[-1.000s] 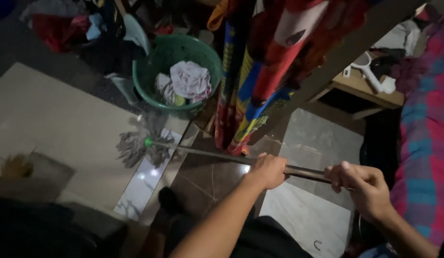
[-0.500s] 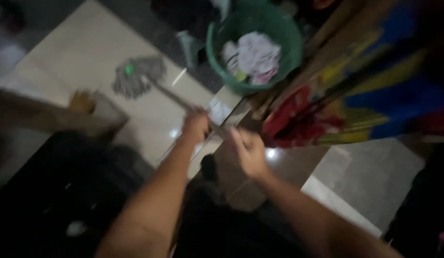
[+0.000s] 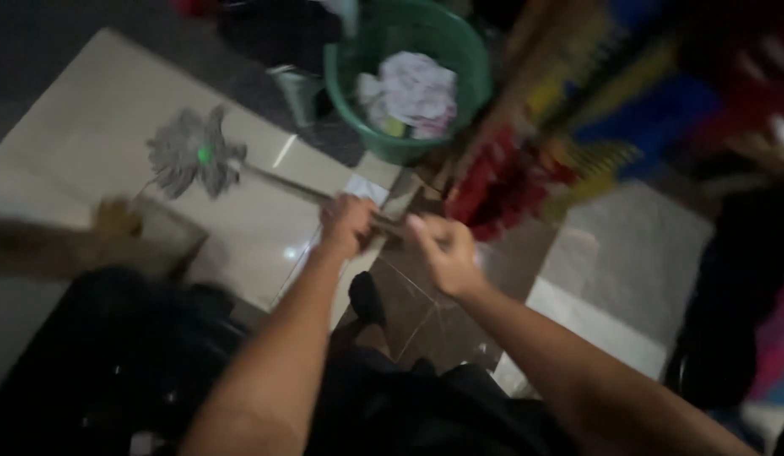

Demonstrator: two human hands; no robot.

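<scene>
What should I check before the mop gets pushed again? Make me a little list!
1. Left hand wrapped on the mop handle: ok.
2. Right hand on the handle too: ok.
3. Mop head flat on the pale floor tile: ok.
4. Green basket of cloths apart from the mop head: ok.
5. Brown thing near the mop head, out of the way: cannot tell, too blurry.

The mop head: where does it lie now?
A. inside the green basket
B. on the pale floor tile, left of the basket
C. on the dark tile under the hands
B: the grey mop head lies spread on the pale tile, left of the green basket.
</scene>
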